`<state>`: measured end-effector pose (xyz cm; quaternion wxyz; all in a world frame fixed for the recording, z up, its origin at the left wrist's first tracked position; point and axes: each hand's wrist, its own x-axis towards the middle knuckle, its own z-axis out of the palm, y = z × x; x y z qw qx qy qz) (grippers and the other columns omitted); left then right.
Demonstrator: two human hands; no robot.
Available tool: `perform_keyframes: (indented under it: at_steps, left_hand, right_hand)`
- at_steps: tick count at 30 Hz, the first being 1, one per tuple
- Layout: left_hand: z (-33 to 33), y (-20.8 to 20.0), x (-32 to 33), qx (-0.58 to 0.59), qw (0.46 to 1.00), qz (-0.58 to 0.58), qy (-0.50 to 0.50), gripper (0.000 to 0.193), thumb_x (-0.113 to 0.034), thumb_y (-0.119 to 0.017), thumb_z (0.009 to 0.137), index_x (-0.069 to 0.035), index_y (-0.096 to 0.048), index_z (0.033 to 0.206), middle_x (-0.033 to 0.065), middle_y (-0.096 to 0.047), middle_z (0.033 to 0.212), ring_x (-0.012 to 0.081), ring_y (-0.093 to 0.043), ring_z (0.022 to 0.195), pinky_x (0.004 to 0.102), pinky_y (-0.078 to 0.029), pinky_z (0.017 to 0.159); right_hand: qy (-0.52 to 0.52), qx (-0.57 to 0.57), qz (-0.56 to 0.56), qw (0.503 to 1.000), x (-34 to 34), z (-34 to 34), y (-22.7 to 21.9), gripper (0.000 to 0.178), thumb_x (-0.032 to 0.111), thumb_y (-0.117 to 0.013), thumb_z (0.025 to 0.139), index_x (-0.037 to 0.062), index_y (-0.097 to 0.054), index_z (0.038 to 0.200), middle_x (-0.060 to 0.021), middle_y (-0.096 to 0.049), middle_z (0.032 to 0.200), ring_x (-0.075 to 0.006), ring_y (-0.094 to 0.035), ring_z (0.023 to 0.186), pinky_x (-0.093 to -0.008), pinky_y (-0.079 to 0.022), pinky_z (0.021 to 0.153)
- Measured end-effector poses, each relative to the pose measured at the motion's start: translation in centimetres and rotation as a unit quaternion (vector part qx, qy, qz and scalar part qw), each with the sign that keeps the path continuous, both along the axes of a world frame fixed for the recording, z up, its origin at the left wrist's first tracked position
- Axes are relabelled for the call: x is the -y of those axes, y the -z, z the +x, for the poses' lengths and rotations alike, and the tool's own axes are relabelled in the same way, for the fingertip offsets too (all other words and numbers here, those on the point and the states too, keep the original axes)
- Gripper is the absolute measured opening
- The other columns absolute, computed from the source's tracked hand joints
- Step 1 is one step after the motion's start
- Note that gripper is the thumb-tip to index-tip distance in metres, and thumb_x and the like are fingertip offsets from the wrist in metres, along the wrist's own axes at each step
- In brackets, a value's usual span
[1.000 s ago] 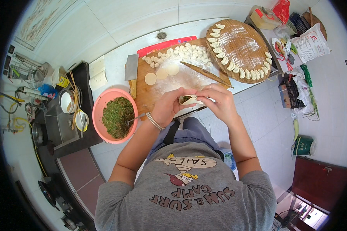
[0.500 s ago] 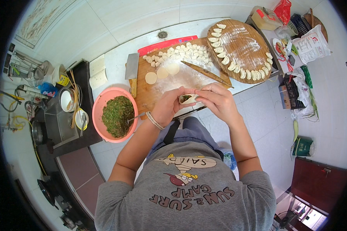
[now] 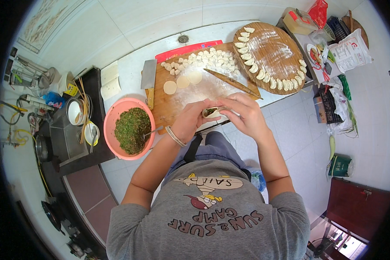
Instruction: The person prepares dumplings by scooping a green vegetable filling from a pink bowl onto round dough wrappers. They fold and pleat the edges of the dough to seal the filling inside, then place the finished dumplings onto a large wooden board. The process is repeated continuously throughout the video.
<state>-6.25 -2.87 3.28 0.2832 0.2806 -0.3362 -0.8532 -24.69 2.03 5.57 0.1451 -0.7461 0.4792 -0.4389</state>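
Observation:
Between both my hands is a dumpling (image 3: 210, 112), its pale wrapper partly folded with green filling showing at the left. My left hand (image 3: 194, 116) cradles it from the left, fingers curled round it. Thumb and fingers of my right hand (image 3: 242, 112) pinch its right edge. Both hands are over the near edge of a floured wooden board (image 3: 162, 113). On the board lie flat round wrappers (image 3: 183, 82), a heap of small dough pieces (image 3: 212, 58) and a tapered rolling pin (image 3: 232, 83). At the left, a pink bowl (image 3: 109, 141) holds chopped green filling (image 3: 132, 130) with a metal utensil in it.
A cleaver (image 3: 148, 73) lies at the board's left edge. At the far right, a round wooden board (image 3: 275, 47) carries finished dumplings along its rim. A sink (image 3: 69, 145) with bowls and chopsticks is on the left. Bags and a crate (image 3: 331, 106) stand along the right wall.
My right fingers have shifted slightly along the dumpling's edge. The filling still shows at its left end, and the rest of the scene is unchanged.

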Motion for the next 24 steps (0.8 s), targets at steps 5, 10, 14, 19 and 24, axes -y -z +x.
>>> perform_keyframes:
  at_steps: [5, 10, 14, 19, 24]
  left_hand:
    - [-0.3, -0.9, -0.2, 0.014, 0.999, -0.023, 0.018, 0.041, -0.027, -0.036, 0.098, 0.004, -0.054, 0.118, 0.0113, -0.056, 0.117, 0.0186, -0.055, 0.107, 0.0361, -0.049, 0.093]
    - [-0.2, 0.5, 0.0, -0.108, 0.993, -0.016, 0.033, 0.057, -0.045, -0.027, 0.098, 0.000, -0.043, 0.130, 0.0148, -0.046, 0.133, 0.0226, -0.045, 0.124, 0.0449, -0.039, 0.102]
    - [-1.9, 1.3, -1.9, -0.225, 0.966, 0.128, -0.001, 0.068, -0.054, -0.024, 0.096, -0.001, -0.033, 0.137, 0.0150, -0.041, 0.138, 0.0252, -0.039, 0.129, 0.0458, -0.030, 0.108]
    - [-2.4, 0.3, -2.0, -0.164, 0.985, 0.046, -0.028, 0.067, -0.055, -0.022, 0.096, 0.000, -0.035, 0.134, 0.0143, -0.042, 0.138, 0.0252, -0.041, 0.128, 0.0445, -0.029, 0.108]
    - [-2.1, 1.0, -2.0, -0.152, 0.988, 0.026, -0.006, 0.061, -0.048, -0.023, 0.099, -0.001, -0.032, 0.136, 0.0115, -0.040, 0.139, 0.0220, -0.040, 0.128, 0.0421, -0.029, 0.108]
  right_hand:
    - [-0.029, -0.018, 0.001, 0.999, 0.2, -0.2, 0.1, 0.017, 0.002, -0.068, 0.074, 0.0022, -0.068, 0.091, -0.0079, -0.063, 0.081, -0.0218, -0.060, 0.073, -0.0295, -0.047, 0.064]
    - [0.043, 0.092, 0.060, 0.993, -0.1, 0.1, -0.3, 0.008, 0.000, -0.065, 0.078, 0.0006, -0.065, 0.086, -0.0090, -0.062, 0.081, -0.0217, -0.060, 0.069, -0.0298, -0.047, 0.060]
    - [0.082, 0.114, 0.067, 0.988, -0.5, 0.9, 0.3, 0.007, -0.001, -0.063, 0.080, -0.0008, -0.065, 0.086, -0.0104, -0.063, 0.082, -0.0215, -0.061, 0.069, -0.0287, -0.048, 0.060]
    - [0.074, 0.084, 0.008, 0.994, -0.4, 0.9, 0.0, 0.012, -0.001, -0.065, 0.078, -0.0013, -0.065, 0.090, -0.0122, -0.063, 0.087, -0.0212, -0.063, 0.071, -0.0282, -0.050, 0.059]
    - [0.031, 0.083, 0.015, 0.996, -0.3, 0.8, -0.2, 0.014, 0.000, -0.069, 0.074, -0.0004, -0.065, 0.088, -0.0122, -0.064, 0.092, -0.0204, -0.064, 0.074, -0.0276, -0.053, 0.057]
